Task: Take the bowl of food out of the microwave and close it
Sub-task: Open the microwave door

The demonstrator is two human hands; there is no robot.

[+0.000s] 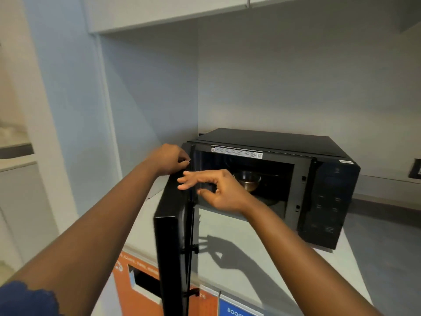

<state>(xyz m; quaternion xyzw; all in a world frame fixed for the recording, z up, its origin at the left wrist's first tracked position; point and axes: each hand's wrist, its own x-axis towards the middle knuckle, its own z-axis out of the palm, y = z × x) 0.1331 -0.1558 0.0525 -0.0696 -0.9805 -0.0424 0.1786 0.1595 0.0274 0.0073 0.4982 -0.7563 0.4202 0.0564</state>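
Note:
A black microwave stands on a pale counter in a corner. Its door is swung wide open to the left. Inside the cavity sits a glass bowl with brownish food in it. My left hand rests on the top edge of the open door near the hinge, fingers curled over it. In front of the cavity my right hand hovers with fingers spread, holding nothing, a little short of the bowl.
Grey walls close in behind and to the left, with a cabinet overhead. Below the counter edge are an orange panel with a slot and a blue panel. A wall socket sits at the far right.

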